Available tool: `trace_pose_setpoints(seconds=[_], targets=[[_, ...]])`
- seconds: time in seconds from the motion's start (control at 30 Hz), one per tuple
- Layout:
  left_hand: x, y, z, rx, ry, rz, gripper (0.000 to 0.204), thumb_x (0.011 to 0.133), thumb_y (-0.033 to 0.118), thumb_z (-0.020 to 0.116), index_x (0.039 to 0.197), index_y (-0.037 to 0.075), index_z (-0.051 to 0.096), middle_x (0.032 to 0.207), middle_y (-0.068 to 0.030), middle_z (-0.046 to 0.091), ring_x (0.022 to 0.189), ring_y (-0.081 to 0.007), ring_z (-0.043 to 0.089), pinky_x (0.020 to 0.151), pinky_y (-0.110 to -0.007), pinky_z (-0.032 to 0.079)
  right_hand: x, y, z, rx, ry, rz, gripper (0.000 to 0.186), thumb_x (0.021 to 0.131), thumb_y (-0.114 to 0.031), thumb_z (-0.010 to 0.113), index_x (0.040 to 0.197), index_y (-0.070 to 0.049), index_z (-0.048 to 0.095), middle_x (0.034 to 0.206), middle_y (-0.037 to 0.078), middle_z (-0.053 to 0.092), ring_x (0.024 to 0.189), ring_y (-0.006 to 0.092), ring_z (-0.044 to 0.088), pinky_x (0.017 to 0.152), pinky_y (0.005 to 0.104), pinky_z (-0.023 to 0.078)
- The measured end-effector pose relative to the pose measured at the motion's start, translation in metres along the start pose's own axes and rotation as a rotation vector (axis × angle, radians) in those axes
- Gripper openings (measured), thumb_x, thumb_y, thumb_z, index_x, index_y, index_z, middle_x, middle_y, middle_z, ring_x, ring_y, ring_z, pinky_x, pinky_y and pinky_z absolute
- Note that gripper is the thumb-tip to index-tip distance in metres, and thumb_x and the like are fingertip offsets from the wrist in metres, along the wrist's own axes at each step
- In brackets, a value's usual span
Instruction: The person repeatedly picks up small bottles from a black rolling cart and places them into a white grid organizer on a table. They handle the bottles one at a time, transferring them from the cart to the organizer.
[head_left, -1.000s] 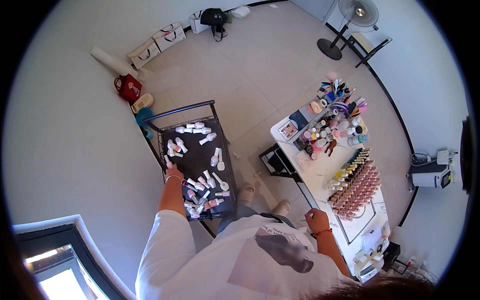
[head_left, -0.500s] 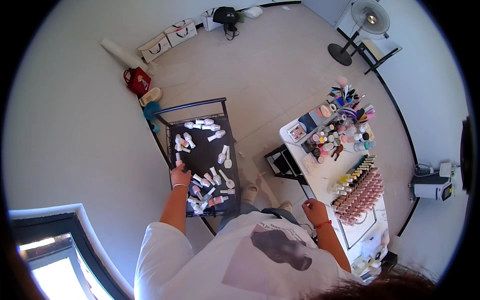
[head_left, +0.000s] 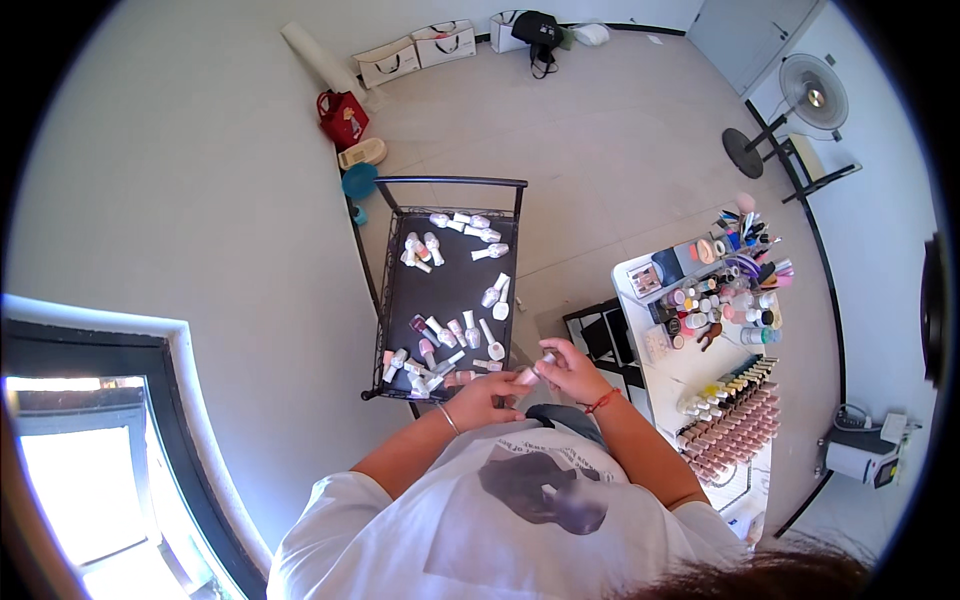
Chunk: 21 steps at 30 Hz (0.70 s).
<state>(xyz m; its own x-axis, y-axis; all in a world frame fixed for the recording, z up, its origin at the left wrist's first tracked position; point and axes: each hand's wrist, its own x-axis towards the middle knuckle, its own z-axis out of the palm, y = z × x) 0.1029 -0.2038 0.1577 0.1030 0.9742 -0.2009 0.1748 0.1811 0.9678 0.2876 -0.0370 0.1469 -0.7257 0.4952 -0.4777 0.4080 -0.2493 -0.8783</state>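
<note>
1. Location: I find the pink bottle point(head_left: 526, 377) held in front of the shirt, just beyond the near right corner of the black cart point(head_left: 455, 285) and short of the white worktop point(head_left: 676, 372).
2. Left hand point(head_left: 480, 403): fingers closed on the bottle's lower-left end. I judge that this steadies the body.
3. Right hand point(head_left: 576, 375): thumb and fingers brought together on the bottle's upper-right end. The grip suits turning or guiding that end; exact fingertip contact is too small for me to confirm.
4. Orientation: the long axis runs slantwise, from the left hand up and outward to the right. A pale end, apparently the cap, points toward the right hand and away from the body. I cannot tell its tilt from above.
5. Surroundings: loose bottles point(head_left: 438, 331) lie mostly on their sides in the cart, axes mixed; its raised rim likely stops them rolling off. On the worktop, pink-brown containers point(head_left: 740, 420) stand in close rows, presumably for easy comparison.
</note>
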Motion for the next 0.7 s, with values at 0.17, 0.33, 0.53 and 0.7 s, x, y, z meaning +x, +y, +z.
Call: trace_pose_setpoints(seconds=[0.17, 0.33, 0.53, 0.7], targets=[[-0.004, 0.002, -0.002, 0.022, -0.033, 0.038, 0.041, 0.082, 0.018, 0.08, 0.122, 0.014, 0.07, 0.135, -0.0097, 0.057, 0.096, -0.0159, 0.063, 0.082, -0.028, 0.052, 0.002, -0.012, 0.01, -0.078, -0.032, -0.066, 0.023, 0.092, -0.023, 0.07, 0.101, -0.002, 0.067, 0.075, 0.002, 0.062, 0.064, 0.0089, 0.055, 0.058, 0.0263, 0.045], [-0.013, -0.017, -0.004, -0.056, 0.03, 0.012, 0.03, 0.089, 0.023, 0.072, 0.116, 0.01, 0.071, 0.134, -0.0132, 0.06, 0.103, -0.0235, 0.065, 0.086, -0.033, 0.052, -0.014, 0.01, -0.002, -0.155, 0.147, -0.143, 0.017, 0.093, -0.018, 0.068, 0.095, -0.001, 0.066, 0.071, 0.0, 0.059, 0.06, 0.0067, 0.053, 0.054, 0.0237, 0.042], [-0.01, -0.088, -0.076, 0.915, -0.254, -0.666, 0.027, 0.094, 0.027, 0.06, 0.107, 0.007, 0.072, 0.111, -0.016, 0.072, 0.103, -0.0335, 0.068, 0.089, -0.042, 0.053, -0.061, 0.022, -0.043, -0.057, 0.361, -0.014, 0.019, 0.092, -0.019, 0.068, 0.092, 0.0, 0.066, 0.067, 0.002, 0.058, 0.057, 0.0079, 0.053, 0.052, 0.0247, 0.041], [-0.041, -0.121, -0.134, 0.973, 0.11, -1.138, 0.027, 0.092, 0.023, 0.063, 0.116, 0.013, 0.073, 0.122, -0.0112, 0.069, 0.116, -0.029, 0.065, 0.093, -0.039, 0.055, -0.103, 0.06, -0.07, 0.064, 0.522, 0.076, 0.018, 0.095, -0.019, 0.065, 0.091, -0.002, 0.063, 0.065, 0.001, 0.056, 0.053, 0.0082, 0.05, 0.048, 0.0229, 0.04]])
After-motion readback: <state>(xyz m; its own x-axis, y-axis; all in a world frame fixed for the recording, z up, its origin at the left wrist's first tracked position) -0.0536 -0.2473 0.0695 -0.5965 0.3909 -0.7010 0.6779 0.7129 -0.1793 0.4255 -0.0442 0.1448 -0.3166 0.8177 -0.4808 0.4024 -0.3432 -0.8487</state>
